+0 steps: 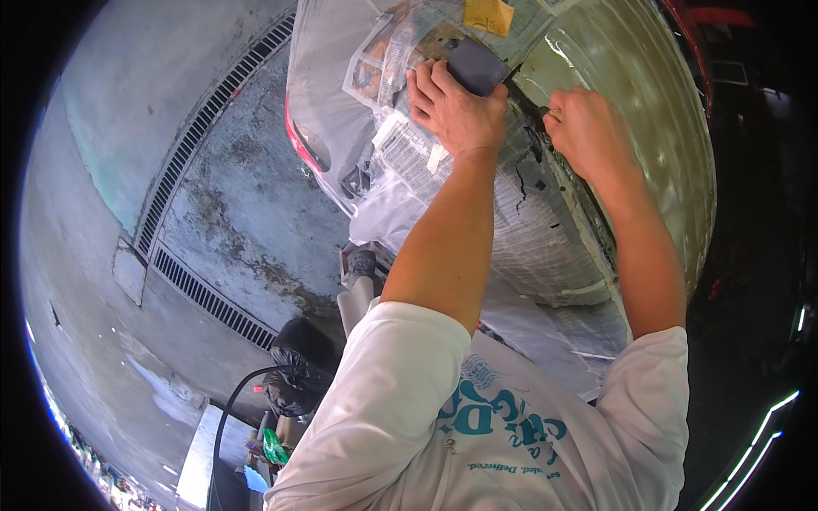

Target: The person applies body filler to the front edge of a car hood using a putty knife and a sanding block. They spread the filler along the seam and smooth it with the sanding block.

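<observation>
Head: grey block (478, 66) within left grip (466, 119)

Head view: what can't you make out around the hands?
In the head view:
Block: underside hidden by its own top; near end covered by the left hand.
Right hand: its curled fingers hide most of anything inside.
Olive panel: far end cut off by the top edge.
Far right background: lost in darkness.

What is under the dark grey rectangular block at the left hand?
The block hides whatever lies directly beneath; just past its upper-left edge, an uneven brownish patch is visible.
</observation>
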### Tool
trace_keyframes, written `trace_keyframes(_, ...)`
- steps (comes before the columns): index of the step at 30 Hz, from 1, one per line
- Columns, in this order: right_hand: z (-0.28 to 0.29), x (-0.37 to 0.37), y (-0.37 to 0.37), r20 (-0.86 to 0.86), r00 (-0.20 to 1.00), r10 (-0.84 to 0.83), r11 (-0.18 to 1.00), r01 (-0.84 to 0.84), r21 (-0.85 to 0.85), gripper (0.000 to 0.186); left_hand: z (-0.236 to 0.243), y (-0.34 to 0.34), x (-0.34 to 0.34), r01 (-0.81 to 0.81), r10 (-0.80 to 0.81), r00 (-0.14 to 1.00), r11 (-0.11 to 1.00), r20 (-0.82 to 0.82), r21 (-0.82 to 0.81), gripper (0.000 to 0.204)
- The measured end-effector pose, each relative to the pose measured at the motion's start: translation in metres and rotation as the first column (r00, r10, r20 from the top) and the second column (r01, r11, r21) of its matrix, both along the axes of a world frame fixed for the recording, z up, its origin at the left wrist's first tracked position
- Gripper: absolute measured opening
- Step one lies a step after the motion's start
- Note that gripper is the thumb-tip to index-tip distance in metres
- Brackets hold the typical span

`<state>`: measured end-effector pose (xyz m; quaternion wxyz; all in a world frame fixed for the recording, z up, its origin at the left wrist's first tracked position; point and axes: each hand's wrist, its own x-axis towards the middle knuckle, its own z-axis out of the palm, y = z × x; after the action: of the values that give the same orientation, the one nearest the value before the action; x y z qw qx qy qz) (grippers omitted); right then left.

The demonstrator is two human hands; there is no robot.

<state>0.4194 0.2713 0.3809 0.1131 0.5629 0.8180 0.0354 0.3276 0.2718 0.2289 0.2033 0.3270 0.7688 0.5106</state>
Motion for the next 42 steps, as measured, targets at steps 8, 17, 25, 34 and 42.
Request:
trace_keyframes(8, -0.001, 0.055, 0.092, -0.216, 0.941, -0.262, 0.829, 0.104, -0.550, 0.021, 0.003, 0.000, 0.000, -0.017, 0.017, 1.000, 1.000, -0.012, 0.008, 0.085)
trace_keyframes(17, 0.000, 0.051, 0.011, -0.339, 0.912, -0.232, 0.963, 0.166, -0.213, 0.026, 0.000, 0.001, -0.003, -0.018, 0.017, 0.999, 0.999, -0.032, -0.029, 0.089)
trace_keyframes(25, 0.008, 0.016, 0.003, -0.094, 0.990, -0.102, 0.992, 0.093, -0.087, 0.024, -0.001, 0.001, -0.001, 0.013, -0.013, 1.000, 1.000, -0.003, -0.021, 0.089)
trace_keyframes(34, -0.005, -0.005, -0.018, 0.068, 0.995, -0.076, 0.995, 0.071, 0.063, 0.024, -0.002, 0.000, -0.002, 0.010, -0.009, 1.000, 1.000, 0.008, -0.020, 0.087)
trace_keyframes(42, 0.008, -0.005, 0.041, 0.084, 0.996, -0.020, 0.975, 0.038, -0.218, 0.025, -0.003, -0.001, 0.001, -0.025, 0.025, 0.999, 1.000, -0.027, -0.001, 0.084)
